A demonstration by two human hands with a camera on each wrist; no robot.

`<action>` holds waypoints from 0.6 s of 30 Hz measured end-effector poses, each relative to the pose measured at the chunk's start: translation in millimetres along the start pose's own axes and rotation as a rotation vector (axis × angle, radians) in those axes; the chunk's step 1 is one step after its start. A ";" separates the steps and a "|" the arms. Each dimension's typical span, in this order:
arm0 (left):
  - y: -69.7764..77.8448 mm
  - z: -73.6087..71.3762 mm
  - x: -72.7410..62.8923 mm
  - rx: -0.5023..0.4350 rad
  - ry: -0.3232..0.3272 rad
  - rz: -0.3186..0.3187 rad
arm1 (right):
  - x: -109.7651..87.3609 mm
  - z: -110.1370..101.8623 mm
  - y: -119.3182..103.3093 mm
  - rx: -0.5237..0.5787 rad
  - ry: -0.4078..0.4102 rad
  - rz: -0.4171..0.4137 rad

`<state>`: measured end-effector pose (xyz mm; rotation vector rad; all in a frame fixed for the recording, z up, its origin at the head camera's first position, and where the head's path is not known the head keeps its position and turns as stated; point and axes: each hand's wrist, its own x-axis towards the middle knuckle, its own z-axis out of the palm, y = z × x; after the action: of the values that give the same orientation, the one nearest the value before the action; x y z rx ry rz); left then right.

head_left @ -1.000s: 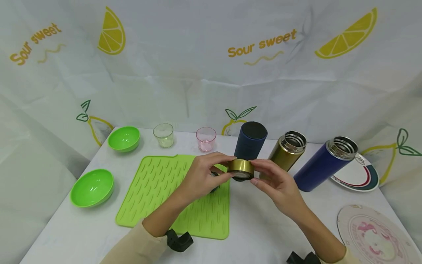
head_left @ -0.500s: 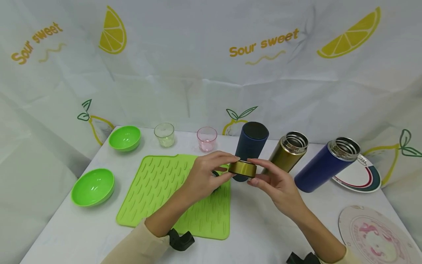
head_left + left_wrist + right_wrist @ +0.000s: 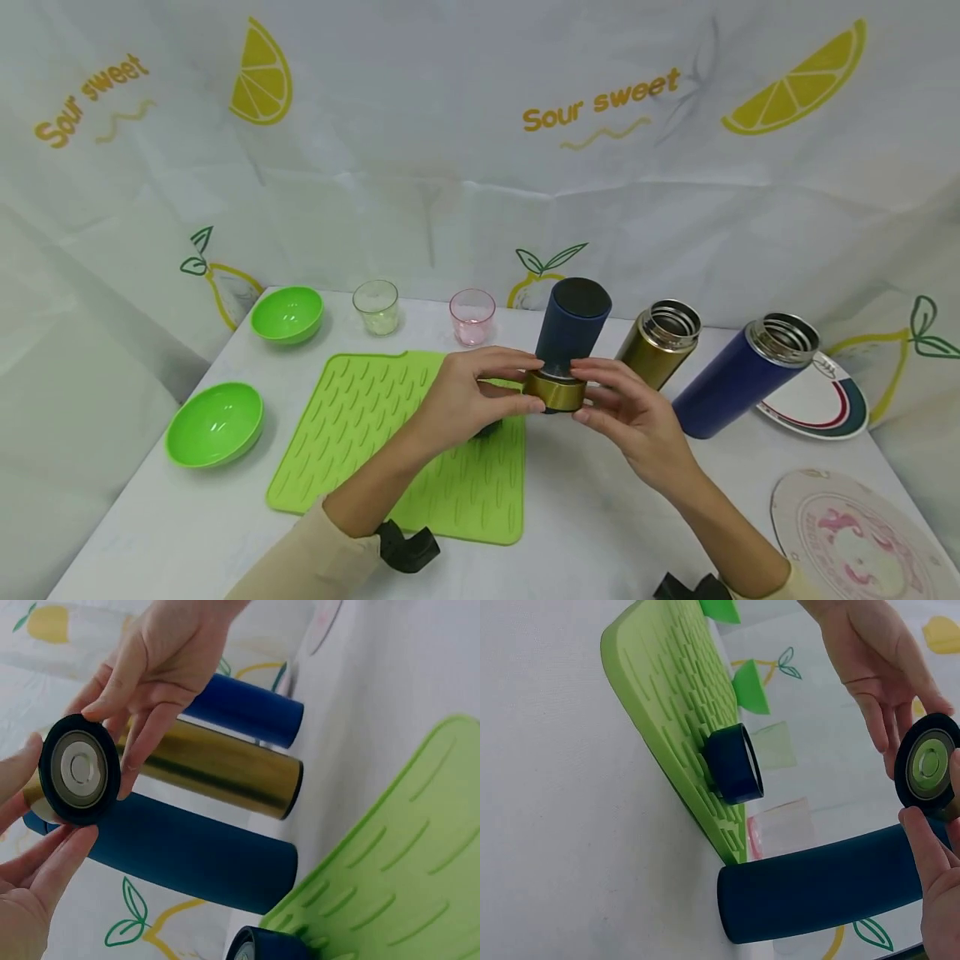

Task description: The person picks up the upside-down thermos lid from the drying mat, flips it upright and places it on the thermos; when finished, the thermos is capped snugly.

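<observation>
Both hands hold a gold flask lid (image 3: 556, 391) in front of the dark blue flask (image 3: 574, 321). The left hand (image 3: 480, 387) pinches its left side and the right hand (image 3: 633, 417) its right side. In the left wrist view, the lid's underside (image 3: 81, 769) shows a dark rim around a pale round centre. An open-mouthed gold flask (image 3: 656, 346) and an open-mouthed blue flask (image 3: 738, 379) stand to the right. A dark blue lid (image 3: 733, 763) sits on the green mat (image 3: 352, 433); in the head view the left hand mostly hides it.
Two green bowls (image 3: 214, 425) stand at the left. A clear glass (image 3: 377, 308) and a pink glass (image 3: 472, 317) stand along the back. At the right lie a white plate with a dark rim (image 3: 810, 400) and a pink patterned round mat (image 3: 855, 533).
The gold lid has been tilted between the fingers: its underside faced the head camera a second ago, and now its side and top edge show. Both hands stay in nearly the same place.
</observation>
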<state>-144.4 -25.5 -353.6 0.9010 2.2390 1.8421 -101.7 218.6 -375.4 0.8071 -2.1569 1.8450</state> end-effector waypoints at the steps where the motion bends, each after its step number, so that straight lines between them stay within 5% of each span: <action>1: -0.4 -0.2 0.4 -0.020 -0.007 -0.024 | -0.1 0.0 0.1 0.013 -0.001 -0.003; 7: -0.2 -1.0 2.4 -0.041 -0.049 -0.062 | 0.0 0.5 0.7 0.064 0.006 0.000; 18: -4.0 2.5 4.3 0.051 -0.049 0.058 | -0.2 -0.9 6.8 0.114 0.013 -0.063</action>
<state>-148.4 -21.5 -356.8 1.0190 2.2640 1.7733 -105.2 220.0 -381.0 0.8727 -2.0106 1.9500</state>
